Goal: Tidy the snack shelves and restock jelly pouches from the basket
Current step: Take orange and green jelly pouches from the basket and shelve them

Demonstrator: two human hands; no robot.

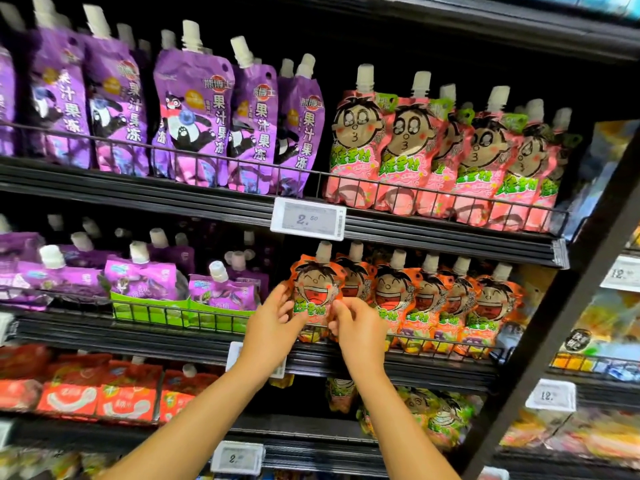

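The orange jelly pouch stood upright at the left end of its row on the middle shelf, behind the wire front rail, with its white spout cap pointing up. The left hand held the pouch's left edge with curled fingers, and the right hand pinched its lower right edge, fingers bent round the foil. Just beside it to the right, the remaining orange pouches leaned one against another in an overlapping line. To the left on the same shelf, purple-and-green pouches lay tilted and disordered. Above, tall purple pouches and pink pouches filled the upper shelf, with a price tag clipped to its edge. As a judgement, the end pouch had no neighbour on its left; released without a settled base, it could topple into the open gap or tip forward over the rail. Pressing it too hard to the right could disturb the leaning row. The pouch's base was hidden behind the hands and the rail, so its seating could not be confirmed. The basket was not in view. The lower shelves and the right-hand bay were blurred, and their contents were hard to identify.
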